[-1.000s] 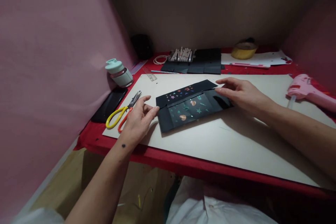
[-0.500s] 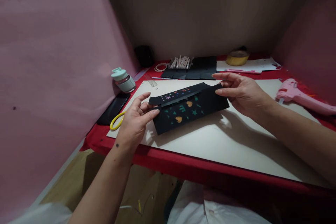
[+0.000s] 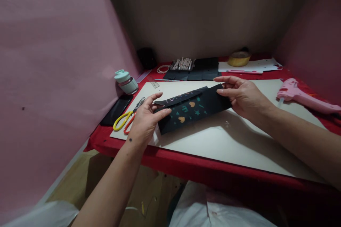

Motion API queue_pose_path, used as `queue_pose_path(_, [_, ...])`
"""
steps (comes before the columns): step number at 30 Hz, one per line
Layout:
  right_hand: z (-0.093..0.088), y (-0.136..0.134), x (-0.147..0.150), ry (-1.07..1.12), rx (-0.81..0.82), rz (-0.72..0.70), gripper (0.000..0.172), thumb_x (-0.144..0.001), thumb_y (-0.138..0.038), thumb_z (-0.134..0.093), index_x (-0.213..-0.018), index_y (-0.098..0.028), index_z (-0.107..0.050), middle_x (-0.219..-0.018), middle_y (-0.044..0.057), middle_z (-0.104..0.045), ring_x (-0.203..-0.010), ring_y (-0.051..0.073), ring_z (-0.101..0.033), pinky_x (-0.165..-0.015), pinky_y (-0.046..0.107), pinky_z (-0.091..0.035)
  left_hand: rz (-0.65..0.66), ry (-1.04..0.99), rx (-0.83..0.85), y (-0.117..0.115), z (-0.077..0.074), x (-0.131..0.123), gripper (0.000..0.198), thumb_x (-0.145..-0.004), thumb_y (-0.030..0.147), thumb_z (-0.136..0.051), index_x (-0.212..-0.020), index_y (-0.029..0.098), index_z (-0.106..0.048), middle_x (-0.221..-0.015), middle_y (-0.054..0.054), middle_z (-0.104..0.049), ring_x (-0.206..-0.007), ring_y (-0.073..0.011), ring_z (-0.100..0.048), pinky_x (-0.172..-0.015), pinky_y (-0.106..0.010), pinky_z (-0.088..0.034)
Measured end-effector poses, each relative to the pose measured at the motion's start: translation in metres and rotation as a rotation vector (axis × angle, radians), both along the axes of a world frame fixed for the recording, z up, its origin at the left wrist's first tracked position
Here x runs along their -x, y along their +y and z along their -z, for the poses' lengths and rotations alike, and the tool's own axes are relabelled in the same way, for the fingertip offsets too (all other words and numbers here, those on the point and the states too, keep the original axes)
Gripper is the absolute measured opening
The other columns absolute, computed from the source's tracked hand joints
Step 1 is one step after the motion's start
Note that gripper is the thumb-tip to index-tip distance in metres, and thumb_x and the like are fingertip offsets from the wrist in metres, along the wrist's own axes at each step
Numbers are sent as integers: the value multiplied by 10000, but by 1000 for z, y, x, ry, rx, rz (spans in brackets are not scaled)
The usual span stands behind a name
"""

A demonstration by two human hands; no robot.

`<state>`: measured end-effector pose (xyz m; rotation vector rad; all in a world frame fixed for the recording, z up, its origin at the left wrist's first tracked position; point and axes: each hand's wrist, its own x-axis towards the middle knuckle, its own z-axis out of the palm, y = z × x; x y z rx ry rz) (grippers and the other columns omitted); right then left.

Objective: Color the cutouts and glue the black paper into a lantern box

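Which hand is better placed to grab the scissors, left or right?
Left, probably. The left hand pinches the black card's near end right beside the scissors. The right hand holds the other end and would have to cross over the card.

Legible text, labels, brands, numbers: none readable. Black folded card (image 3: 194, 108): bears only coloured shapes (orange hearts, green and pink stars, small triangles), no lettering. Ruler (image 3: 154, 84) on the tabletop: scale marks too small to read. Pink glue gun (image 3: 293, 92), lidded jar (image 3: 126, 81): any print indiscernible.
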<state>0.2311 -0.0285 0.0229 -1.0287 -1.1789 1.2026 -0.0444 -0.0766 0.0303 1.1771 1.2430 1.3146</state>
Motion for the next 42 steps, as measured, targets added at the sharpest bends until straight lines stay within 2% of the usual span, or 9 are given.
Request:
queue_pose_path(4, [3,3,-1,-6,15,46,385,-571,-189,-790,-940,-226,-684,-686,-43,-519,-644,146,-499,-595,307,-394,3,32,-14,0,4,-3,561,-577,229,-892,-1104,170,-708,-861,-12,-731,-822,-162,-661,-781,-278,-537])
queue_pose_path(12, [9,4,-5,-48,11,97,382,-541,-180,-777,-914,-199,-695,-674,-51,-503,-639,125,-472,-591,288,-373,-48,64,0,7,21,-7,527,-601,243,-878,-1097,173,-714,-857,-15,-730,-794,-158,-656,-761,-282,-522])
queue_pose_path(17, [13,4,-8,-131,-1,110,348,-595,-210,-754,-935,-209,-681,-674,-47,-515,-629,130,-508,-603,295,-427,-65,98,-28,10,23,-11,441,-625,293,-867,-1024,160,-737,-866,-15,-732,-806,-148,-650,-750,-256,-506])
queue_pose_path(21, [15,0,-13,-243,-1,117,344,-647,-213,-729,-987,-210,-672,-751,3,-629,-684,176,-597,-647,334,-492,-72,139,-39,11,24,-13,419,-640,329,-855,-1009,161,-750,-852,-10,-732,-785,-139,-637,-735,-245,-493])
queue_pose_path(24, [11,-4,-30,-507,-92,223,349,-728,-254,-691,-1073,-207,-668,-886,57,-693,-800,225,-660,-737,382,-542,-82,169,-42,12,25,-13,385,-656,353,-845,-982,166,-763,-851,-9,-734,-779,-137,-631,-728,-241,-487])
queue_pose_path(27, [4,-4,-61,-915,-188,454,375,-824,-267,-595,-1181,-168,-651,-1143,148,-671,-988,279,-664,-902,447,-527,-75,171,-36,12,26,-13,383,-658,366,-845,-978,169,-770,-822,-9,-731,-756,-142,-624,-702,-242,-482])
queue_pose_path(31, [0,-2,-107,-1265,-48,646,453,-859,-256,-586,-1276,-81,-606,-1299,274,-582,-1271,428,-511,-1050,558,-382,-115,217,-26,13,23,-13,399,-635,387,-856,-980,199,-784,-856,-7,-744,-780,-145,-625,-712,-233,-489])
queue_pose_path(37, [5,-8,-143,-1509,268,579,417,-901,-308,-592,-1235,-60,-624,-1185,313,-658,-1076,401,-618,-840,445,-423,-119,180,-14,14,22,-12,466,-586,401,-883,-997,205,-781,-866,-6,-748,-797,-152,-636,-712,-229,-515])
queue_pose_path(42, [8,-11,-159,-1560,388,502,634,-923,-450,-587,-1396,-35,-508,-1263,368,-620,-1057,403,-609,-748,411,-376,-88,137,-37,14,25,-12,487,-632,356,-857,-1068,171,-744,-851,-9,-735,-788,-142,-645,-746,-243,-522])
